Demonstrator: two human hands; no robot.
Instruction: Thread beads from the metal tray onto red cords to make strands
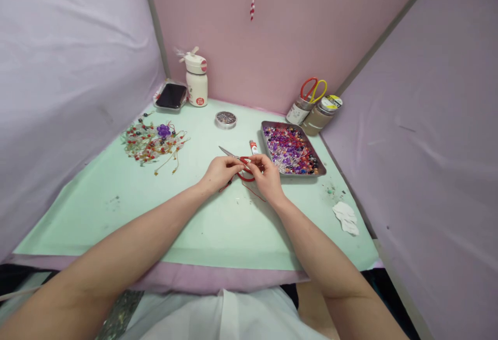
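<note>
My left hand (pixel 221 172) and my right hand (pixel 267 176) meet over the middle of the table, thumbs and fingertips pinched together. Between them runs a thin red cord (pixel 254 193), one end trailing below my right hand. A short piece of it with a dark bead (pixel 229 182) hangs under my left fingers. Right behind the fingertips are red-handled scissors (pixel 246 177), blades pointing to the far left; they seem to lie on the table, partly covered by my hands. A white and red lighter (pixel 253 146) lies just beyond my right hand.
At right stands a metal tray (pixel 301 175) of mixed beads, with two jars (pixel 298 114) behind it, one holding scissors. A small round container (pixel 226 119), white bottle (pixel 197 86), phone (pixel 171 96), pile of beaded strings (pixel 150 143) and crumpled tissue (pixel 345 218) are around.
</note>
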